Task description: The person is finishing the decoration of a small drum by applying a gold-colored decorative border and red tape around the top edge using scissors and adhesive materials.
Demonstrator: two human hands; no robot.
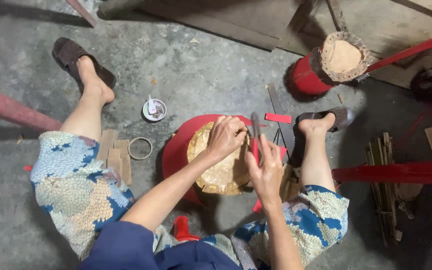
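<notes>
head view: hands (246,150) at drum (216,160) edge

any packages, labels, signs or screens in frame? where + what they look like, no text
No signs or screens.
Small round tin: on the concrete floor left of the red drum, silver-white, open, tiny bits and a white piece inside.
Tape ring: floor beside the wood slats, thin pale hoop.
Red paper strip: floor beyond the right hand, flat, rectangular, possibly a label; no detail visible.

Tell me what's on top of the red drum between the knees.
A pale golden hide lies over the red drum, covering its top opening. The left hand presses on the hide's far edge; the right hand holds pliers there. The drum's inside is hidden.
</notes>
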